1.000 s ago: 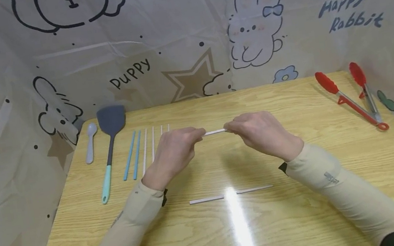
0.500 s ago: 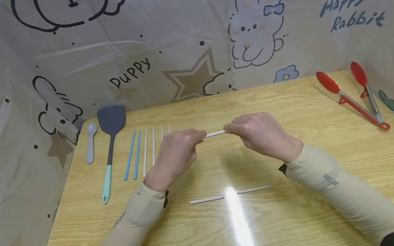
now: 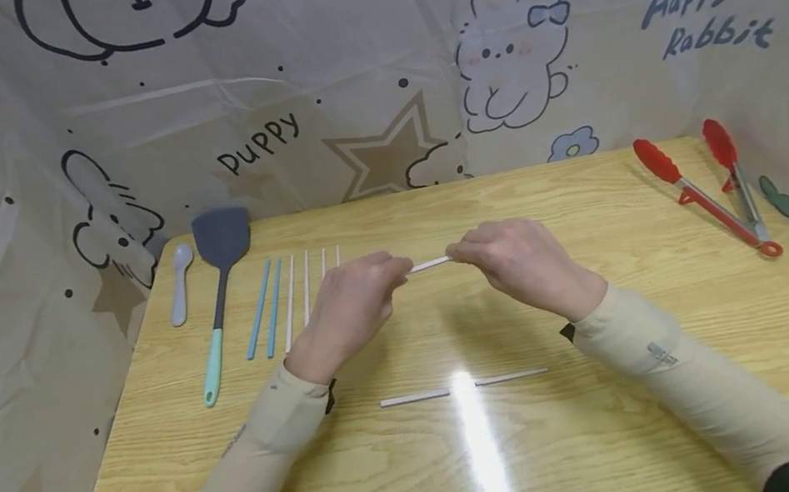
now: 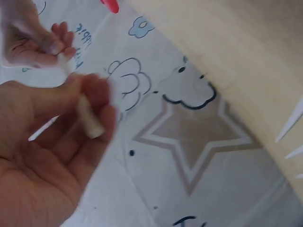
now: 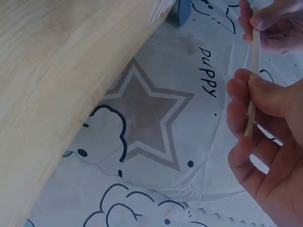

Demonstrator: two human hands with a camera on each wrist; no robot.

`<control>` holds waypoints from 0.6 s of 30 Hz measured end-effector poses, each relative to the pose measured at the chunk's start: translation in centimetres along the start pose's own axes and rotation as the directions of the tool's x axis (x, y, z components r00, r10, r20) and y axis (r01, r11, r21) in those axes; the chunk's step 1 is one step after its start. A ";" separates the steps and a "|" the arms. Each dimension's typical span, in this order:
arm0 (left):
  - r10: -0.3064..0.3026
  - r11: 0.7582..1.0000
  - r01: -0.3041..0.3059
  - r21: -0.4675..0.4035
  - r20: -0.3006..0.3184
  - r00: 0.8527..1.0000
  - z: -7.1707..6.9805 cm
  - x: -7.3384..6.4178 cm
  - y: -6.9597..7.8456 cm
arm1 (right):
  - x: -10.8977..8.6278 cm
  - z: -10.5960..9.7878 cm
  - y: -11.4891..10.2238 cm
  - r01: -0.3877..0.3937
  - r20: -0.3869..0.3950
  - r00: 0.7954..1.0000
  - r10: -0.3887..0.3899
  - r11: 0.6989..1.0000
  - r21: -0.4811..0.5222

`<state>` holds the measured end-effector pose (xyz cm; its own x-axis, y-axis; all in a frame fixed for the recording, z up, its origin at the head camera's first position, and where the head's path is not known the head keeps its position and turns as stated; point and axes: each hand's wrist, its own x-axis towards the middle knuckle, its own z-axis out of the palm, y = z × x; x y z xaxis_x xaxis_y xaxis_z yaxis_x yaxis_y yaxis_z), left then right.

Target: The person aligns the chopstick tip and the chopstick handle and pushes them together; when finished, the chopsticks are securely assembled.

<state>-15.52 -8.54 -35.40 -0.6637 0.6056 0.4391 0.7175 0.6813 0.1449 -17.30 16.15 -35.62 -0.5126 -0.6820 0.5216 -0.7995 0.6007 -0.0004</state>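
Both hands hold a pale chopstick (image 3: pixel 431 263) level above the table, a short stretch of it showing between them. My left hand (image 3: pixel 353 306) pinches one end between thumb and fingers; the butt (image 4: pixel 91 124) sticks out below the fingers in the left wrist view. My right hand (image 3: pixel 522 266) pinches the other end, which runs along the curled fingers in the right wrist view. Nearer to me, a similar pale chopstick (image 3: pixel 413 399) lies crosswise on the table. Glare covers its middle, so I cannot tell whether it is one piece.
Two blue chopsticks (image 3: pixel 258 310) and several pale ones (image 3: pixel 290 304) lie at the left, partly behind my left hand. Farther left are a turner (image 3: pixel 222 236) and a small spoon (image 3: pixel 179 289). Red-tipped tongs (image 3: pixel 716 218) lie spread at the right. Printed cloth (image 3: pixel 368 56) surrounds the wooden table (image 3: pixel 620 450).
Hardly anything differs. Both hands keep their pinch on the chopstick and stay in nearly the same place; the right end now sits slightly higher. The view has shifted a little.
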 end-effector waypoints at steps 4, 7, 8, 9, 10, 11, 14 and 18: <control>-0.038 0.999 0.037 0.021 0.067 0.997 -0.1 0.4 0.5 | 0.0 0.1 0.1 0.015 0.028 0.999 -0.015 1.000 -0.002; -0.030 0.999 0.028 0.030 0.079 0.996 0.1 0.8 0.8 | -0.1 0.3 0.0 0.026 0.042 0.999 -0.026 1.000 -0.003; -0.024 0.999 0.022 0.030 0.076 0.997 0.2 0.8 0.9 | 0.0 0.3 -0.1 0.030 0.045 0.999 -0.030 1.000 -0.004; -0.019 0.999 0.018 0.027 0.072 0.997 0.2 0.9 1.0 | 0.1 0.3 -0.2 0.035 0.048 0.998 -0.035 0.999 -0.007; -0.015 1.000 0.014 0.022 0.067 0.998 0.2 1.0 1.2 | 0.2 0.3 -0.3 0.041 0.050 0.998 -0.040 0.999 -0.009; -0.010 1.000 0.009 0.015 0.060 0.998 0.2 1.1 1.3 | 0.3 0.2 -0.4 0.045 0.052 0.998 -0.045 0.999 -0.010; -0.001 1.000 0.001 0.005 0.048 0.999 0.2 1.3 1.5 | 0.6 0.1 -0.5 0.054 0.059 0.997 -0.053 0.998 -0.011; 0.002 1.000 -0.002 0.010 0.050 0.999 0.1 1.5 1.6 | 0.7 0.0 -0.5 0.059 0.056 0.997 -0.059 0.998 -0.004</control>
<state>-15.40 -6.49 -34.59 -0.6723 0.6264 0.3946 0.7168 0.6840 0.1356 -17.28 15.34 -35.27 -0.4812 -0.7387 0.4720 -0.8274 0.5606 0.0337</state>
